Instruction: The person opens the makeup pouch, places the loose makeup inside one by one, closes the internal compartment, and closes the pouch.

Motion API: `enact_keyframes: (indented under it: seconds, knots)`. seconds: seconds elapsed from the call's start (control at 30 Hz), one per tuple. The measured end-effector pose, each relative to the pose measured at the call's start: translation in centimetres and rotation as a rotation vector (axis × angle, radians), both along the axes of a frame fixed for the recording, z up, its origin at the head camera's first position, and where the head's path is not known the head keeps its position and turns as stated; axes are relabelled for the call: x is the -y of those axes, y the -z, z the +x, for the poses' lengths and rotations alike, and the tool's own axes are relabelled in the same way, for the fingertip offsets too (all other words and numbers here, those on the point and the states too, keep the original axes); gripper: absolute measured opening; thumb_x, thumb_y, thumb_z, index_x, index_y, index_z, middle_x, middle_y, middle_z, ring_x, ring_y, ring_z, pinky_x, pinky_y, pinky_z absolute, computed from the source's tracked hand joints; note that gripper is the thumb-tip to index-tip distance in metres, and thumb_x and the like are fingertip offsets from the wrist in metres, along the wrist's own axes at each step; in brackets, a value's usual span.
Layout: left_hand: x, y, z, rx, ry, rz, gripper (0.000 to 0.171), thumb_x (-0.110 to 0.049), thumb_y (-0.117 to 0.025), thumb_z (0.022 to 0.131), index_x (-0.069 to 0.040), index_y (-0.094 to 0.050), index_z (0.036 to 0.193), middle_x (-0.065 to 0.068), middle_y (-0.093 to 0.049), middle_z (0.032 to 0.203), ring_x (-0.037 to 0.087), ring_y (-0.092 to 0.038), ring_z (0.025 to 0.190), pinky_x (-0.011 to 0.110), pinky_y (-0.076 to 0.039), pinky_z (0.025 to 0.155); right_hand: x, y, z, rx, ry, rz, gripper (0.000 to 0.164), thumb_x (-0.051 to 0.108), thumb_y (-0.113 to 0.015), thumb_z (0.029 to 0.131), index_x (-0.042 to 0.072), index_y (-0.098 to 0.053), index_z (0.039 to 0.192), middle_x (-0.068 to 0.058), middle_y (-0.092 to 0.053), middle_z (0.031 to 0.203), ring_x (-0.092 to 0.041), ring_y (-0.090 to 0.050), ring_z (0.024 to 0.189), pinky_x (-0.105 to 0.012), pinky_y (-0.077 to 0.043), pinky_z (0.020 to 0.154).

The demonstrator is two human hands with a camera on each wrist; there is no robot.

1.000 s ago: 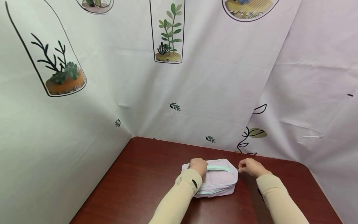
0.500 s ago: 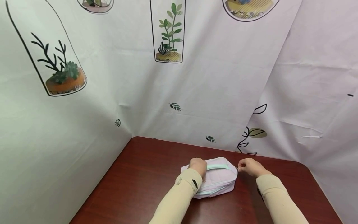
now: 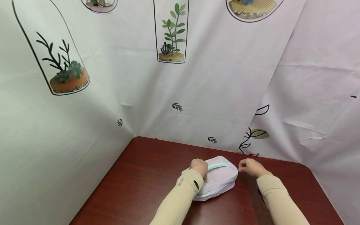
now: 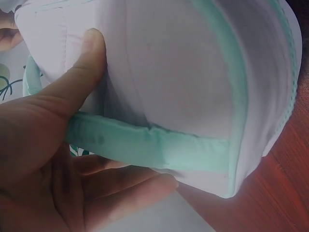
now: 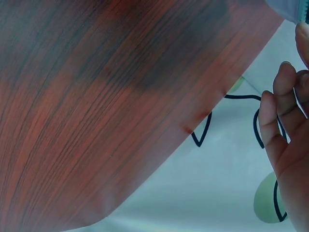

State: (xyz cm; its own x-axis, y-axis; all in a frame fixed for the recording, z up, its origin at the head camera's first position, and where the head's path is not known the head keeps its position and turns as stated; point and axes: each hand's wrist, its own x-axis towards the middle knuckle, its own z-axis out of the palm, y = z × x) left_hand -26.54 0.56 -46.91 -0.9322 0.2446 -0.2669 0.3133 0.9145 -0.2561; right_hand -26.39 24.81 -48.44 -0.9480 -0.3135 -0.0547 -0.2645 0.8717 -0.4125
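Observation:
A pale lilac zip pouch with mint-green trim and a mint carry handle lies on the table. My left hand grips its left end. In the left wrist view the thumb presses the fabric, while the other fingers lie on the far side, past the handle. Beside the pouch's right corner, my right hand pinches a tiny bit there, seemingly the zipper pull, too small to see well. Only a corner of the pouch shows in the right wrist view. The pouch's inside is hidden.
The reddish-brown wooden table has rounded far corners. White fabric with printed plants hangs behind it and along the left side. Both forearms wear cream sleeves.
The pouch has turned slightly: its right end has swung away from me and its front left edge nearer. Both hands keep their hold in nearly the same places. The head view has shifted a little.

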Motion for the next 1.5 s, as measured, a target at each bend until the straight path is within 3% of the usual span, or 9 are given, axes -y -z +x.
enact_keyframes:
  seconds: [0.67, 1.17, 1.5]
  knots:
    - [0.5, -0.2, 0.8, -0.009, -0.007, 0.004, 0.067, -0.073, -0.065, 0.058, -0.020, -0.071, 0.098, -0.005, -0.066, 0.090, 0.013, -0.057, 0.067, 0.030, -0.045, 0.046, 0.8, 0.4, 0.0, -0.002, 0.008, -0.022, 0.016, 0.008, -0.069, 0.078, 0.013, -0.057, 0.069, 0.004, -0.047, 0.064, -0.012, -0.042, 0.060, -0.030, -0.035, 0.055]
    - [0.4, -0.7, 1.7, -0.010, -0.048, 0.062, 0.063, -0.072, -0.063, 0.063, -0.016, -0.070, 0.092, -0.002, -0.065, 0.082, 0.010, -0.056, 0.066, 0.029, -0.042, 0.056, 2.2, 0.2, 0.4, -0.028, -0.006, -0.072, 0.016, 0.007, -0.068, 0.079, 0.013, -0.057, 0.070, 0.004, -0.046, 0.063, -0.013, -0.042, 0.059, -0.030, -0.036, 0.055]
    - [0.3, -0.8, 2.0, 0.017, -0.079, 0.092, 0.062, -0.070, -0.062, 0.068, -0.014, -0.069, 0.092, -0.001, -0.066, 0.087, 0.010, -0.057, 0.069, 0.030, -0.043, 0.059, 2.8, 0.6, 0.5, -0.013, 0.021, -0.103, 0.018, 0.008, -0.069, 0.080, 0.014, -0.056, 0.068, 0.004, -0.045, 0.062, -0.012, -0.042, 0.058, -0.029, -0.035, 0.054]
